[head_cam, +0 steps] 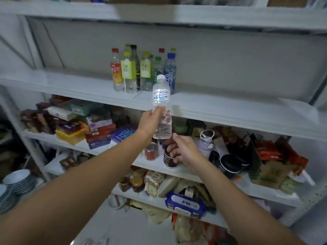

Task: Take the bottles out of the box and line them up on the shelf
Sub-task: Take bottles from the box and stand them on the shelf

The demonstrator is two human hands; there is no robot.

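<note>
Gripping the clear water bottle [161,97] round its middle, the left hand [150,122] holds it upright, white cap at the top and base at the bottom, so its long axis runs nearly vertical. Fingers and thumb are curled round the ribbed part just below the label. The right hand [184,150] sits just beneath and to the right of the base, fingers loosely curled and holding nothing. Its thumb comes close to the bottom edge, but I cannot tell whether it touches.

The bottle is in the air in front of the white shelf [230,110], with its base below the shelf's front lip. Directly behind it stands the cluster already placed there — a red-capped bottle [115,70] at the left, two yellow-green labelled bottles [127,71] next to it, and a blue-capped bottle [170,71] at the right end, just behind the held bottle's cap.

What the next move turns on, by my reading, is height and side. The base would need to rise above the lip, then travel forward and a little right — onto the bare board beside the blue-capped bottle. The left hand is the one carrying, so it would do that. The box is not in view.
</note>
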